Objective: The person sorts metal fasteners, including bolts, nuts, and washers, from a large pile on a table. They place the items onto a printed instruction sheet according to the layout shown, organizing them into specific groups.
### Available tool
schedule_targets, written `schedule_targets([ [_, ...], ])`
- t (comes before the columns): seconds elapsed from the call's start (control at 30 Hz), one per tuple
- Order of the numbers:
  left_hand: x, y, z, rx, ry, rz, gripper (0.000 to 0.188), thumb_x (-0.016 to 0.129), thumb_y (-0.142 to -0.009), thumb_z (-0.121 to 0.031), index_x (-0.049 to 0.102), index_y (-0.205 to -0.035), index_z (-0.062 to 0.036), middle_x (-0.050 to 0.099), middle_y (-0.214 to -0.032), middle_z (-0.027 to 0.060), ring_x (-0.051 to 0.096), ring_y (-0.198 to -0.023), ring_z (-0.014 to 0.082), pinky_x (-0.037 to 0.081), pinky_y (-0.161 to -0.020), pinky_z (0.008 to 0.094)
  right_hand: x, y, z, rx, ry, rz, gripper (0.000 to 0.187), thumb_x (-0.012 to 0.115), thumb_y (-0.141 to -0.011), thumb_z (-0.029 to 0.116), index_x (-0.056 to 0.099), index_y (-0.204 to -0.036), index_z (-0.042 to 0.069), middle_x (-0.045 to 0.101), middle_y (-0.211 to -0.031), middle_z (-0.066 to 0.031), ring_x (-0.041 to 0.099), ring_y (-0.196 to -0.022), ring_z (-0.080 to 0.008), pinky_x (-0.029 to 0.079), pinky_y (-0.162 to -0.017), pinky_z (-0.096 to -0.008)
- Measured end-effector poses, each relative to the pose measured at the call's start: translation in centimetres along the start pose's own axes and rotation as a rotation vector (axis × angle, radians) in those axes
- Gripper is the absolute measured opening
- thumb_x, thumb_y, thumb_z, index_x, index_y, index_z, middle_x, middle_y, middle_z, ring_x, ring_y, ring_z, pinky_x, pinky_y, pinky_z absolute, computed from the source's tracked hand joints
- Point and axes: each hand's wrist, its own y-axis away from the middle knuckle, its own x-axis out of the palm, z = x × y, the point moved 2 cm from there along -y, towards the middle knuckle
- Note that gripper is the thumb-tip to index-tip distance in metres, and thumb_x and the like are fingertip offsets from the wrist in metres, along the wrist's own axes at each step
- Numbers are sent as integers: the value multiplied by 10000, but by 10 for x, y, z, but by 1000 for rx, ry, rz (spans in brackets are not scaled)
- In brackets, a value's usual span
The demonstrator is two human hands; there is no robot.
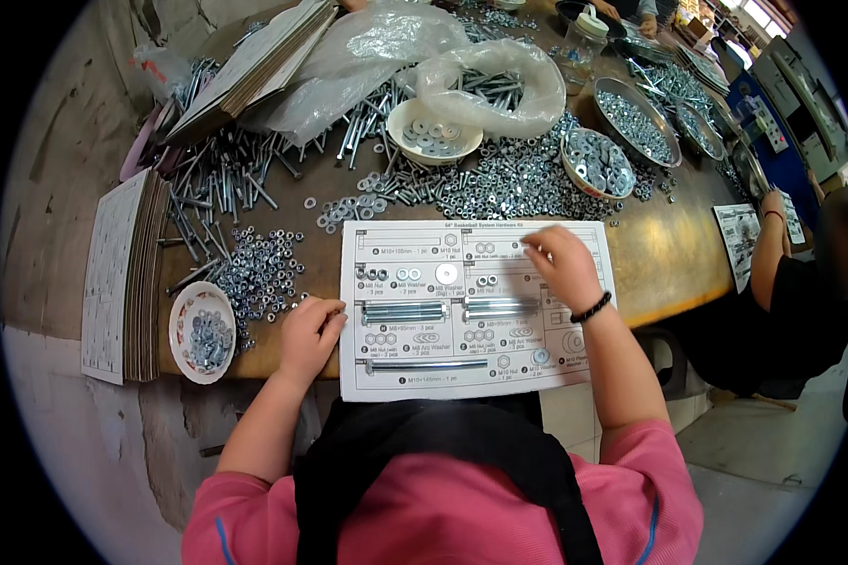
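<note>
A white printed sheet with part outlines (pixel 415 386) lies in front of me at the table's near edge. Bolts lie on its outlines: a left bundle (pixel 405 313), a right bundle (pixel 501 308) and one long bolt (pixel 429 365). Dark nuts (pixel 377 275), a big washer (pixel 447 274) and a smaller washer (pixel 540 357) rest there too. My right hand (pixel 567 271) is over the sheet's upper right, thumb and fingers pinched; what they hold is too small to name. My left hand (pixel 311 337) is curled at the sheet's left edge, beside loose nuts (pixel 264 268); its contents are hidden.
At left are a bowl of small parts (pixel 203 377) and a stack of cards (pixel 113 282). Farther back lie loose bolts (pixel 254 179), heaped nuts (pixel 509 179), washer bowls (pixel 603 188) and plastic bags (pixel 377 56). Another person's arm (pixel 773 245) is at the right.
</note>
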Motion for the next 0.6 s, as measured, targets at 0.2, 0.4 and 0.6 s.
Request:
schedule_targets([
  [0.2, 13, 7, 10, 86, -13, -102, 117, 618, -745, -60, 641, -858, -39, 589, -745, 111, 567, -672, 287, 441, -593, 359, 13, -81, -48, 11, 176, -107, 161, 586, -801, 135, 641, -925, 49, 600, -911, -120, 565, -884, -303, 457, -775, -394],
  [0.4, 13, 7, 10, 103, -36, -101, 123, 611, -749, -57, 642, -867, -50, 591, -745, 106, 568, -684, 288, 441, -608, 371, 41, -145, -74, 223, 509, 2, 204, 471, -836, 53, 597, -996, 46, 561, -1041, -155, 566, -963, -317, 478, -820, -400],
  [0.6, 12, 6, 10, 102, -41, -100, 134, 620, -740, -54, 647, -871, -61, 596, -752, 97, 568, -680, 280, 440, -617, 370, 47, -173, -80, 402, 563, 144, 291, 421, -876, 128, 570, -1125, 113, 484, -1206, -158, 545, -1063, -308, 470, -875, -409],
])
